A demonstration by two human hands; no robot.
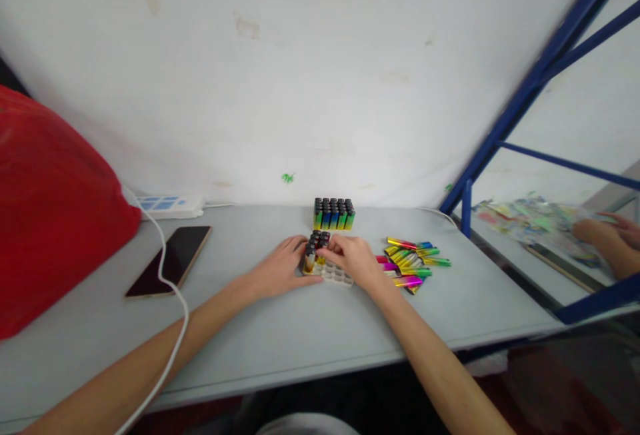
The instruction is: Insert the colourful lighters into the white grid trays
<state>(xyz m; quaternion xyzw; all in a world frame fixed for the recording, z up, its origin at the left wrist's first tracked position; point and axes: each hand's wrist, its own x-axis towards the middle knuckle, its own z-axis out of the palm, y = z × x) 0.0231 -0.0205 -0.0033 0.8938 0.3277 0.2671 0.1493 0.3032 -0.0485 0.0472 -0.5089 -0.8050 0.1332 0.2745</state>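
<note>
A small pale tray (336, 274) with round holes lies on the table, and several black-topped lighters (310, 259) stand in its left and back part. My left hand (284, 267) is curled about the tray's left end, with the thumb along its front edge. Over the middle of the tray, my right hand (355, 258) has its fingertips pinched at a lighter with some yellow on it, mostly hidden by the fingers. To the right of that hand lies a loose pile of shiny coloured tubes (413, 262), apparently lighter bodies or sleeves.
A block of upright black-topped lighters (334, 214) stands near the wall. A phone (170, 262), a power strip (173, 206), a white cable (173, 282) and a red bag (55, 208) are at left. Beyond a blue metal frame (525, 95), another person's hand (603, 238) touches plastic packaging (540, 218).
</note>
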